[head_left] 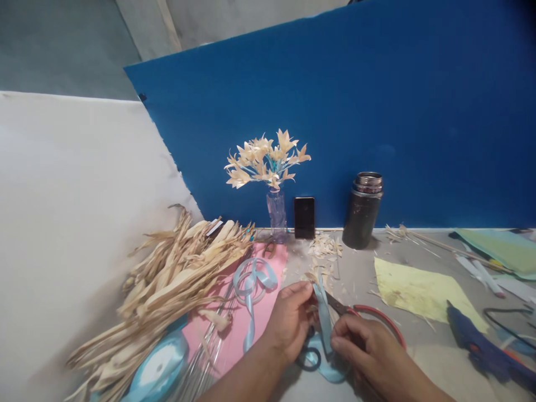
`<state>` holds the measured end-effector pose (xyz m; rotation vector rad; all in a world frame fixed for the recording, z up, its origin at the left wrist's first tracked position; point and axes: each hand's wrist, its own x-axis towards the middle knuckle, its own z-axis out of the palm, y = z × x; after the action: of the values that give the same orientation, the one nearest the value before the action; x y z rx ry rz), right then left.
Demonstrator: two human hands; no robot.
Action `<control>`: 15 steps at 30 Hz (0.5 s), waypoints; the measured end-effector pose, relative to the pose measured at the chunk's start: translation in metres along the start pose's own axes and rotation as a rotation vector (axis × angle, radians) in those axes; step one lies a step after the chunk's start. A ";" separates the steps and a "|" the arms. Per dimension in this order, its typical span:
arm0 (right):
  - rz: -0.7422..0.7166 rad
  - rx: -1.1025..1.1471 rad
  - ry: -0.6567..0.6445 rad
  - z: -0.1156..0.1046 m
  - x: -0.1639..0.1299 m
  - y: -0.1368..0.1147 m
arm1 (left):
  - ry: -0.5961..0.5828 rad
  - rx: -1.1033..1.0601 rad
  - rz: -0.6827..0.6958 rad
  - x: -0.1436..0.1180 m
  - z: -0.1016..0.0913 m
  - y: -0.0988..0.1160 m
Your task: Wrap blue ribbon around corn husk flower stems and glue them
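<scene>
Blue board (377, 111) stands along the far edge of the grey table (360, 273), with white board (62, 195) leaning at the left. Against the blue one sit a small bottle (277, 215) of finished husk flowers (268, 159), a dark phone (304, 218) and a black flask (362, 211).

Judging by that bouquet, a good many flowers are already made. Much looks left as well: a big heap of dry husks (167, 279) lies untouched at the left, and a ribbon spool (157, 365) at the near edge is still well filled.

Near the front edge, the left hand (288, 321) pinches a strip of pale blue ribbon (324, 318) between thumb and fingers, holding it upright. The right hand (364, 346) is curled just beside it, fingertips closed low on the same strip, with red-handled scissors (368, 315) lying right behind; whether it grips them I cannot tell.

The ribbon is satin, narrow and glossy, and it bends softly. More of it loops loosely on the pink sheet (255, 301) to the left. Husk scraps (324, 245) litter the middle. A yellow sheet (419, 290) and a blue glue gun (481, 346) lie at the right.
</scene>
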<state>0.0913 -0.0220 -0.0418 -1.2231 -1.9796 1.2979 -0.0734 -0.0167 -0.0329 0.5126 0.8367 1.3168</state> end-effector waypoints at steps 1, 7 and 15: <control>-0.005 -0.002 0.002 0.000 0.000 0.000 | -0.004 0.011 0.000 0.000 0.000 0.000; -0.010 -0.011 -0.008 -0.001 0.000 0.000 | 0.025 0.015 0.001 0.001 -0.003 0.002; 0.000 -0.008 -0.018 0.000 0.000 -0.001 | -0.044 0.026 0.016 0.002 -0.004 0.000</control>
<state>0.0912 -0.0214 -0.0412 -1.2194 -1.9992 1.3060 -0.0759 -0.0148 -0.0358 0.5674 0.8156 1.3062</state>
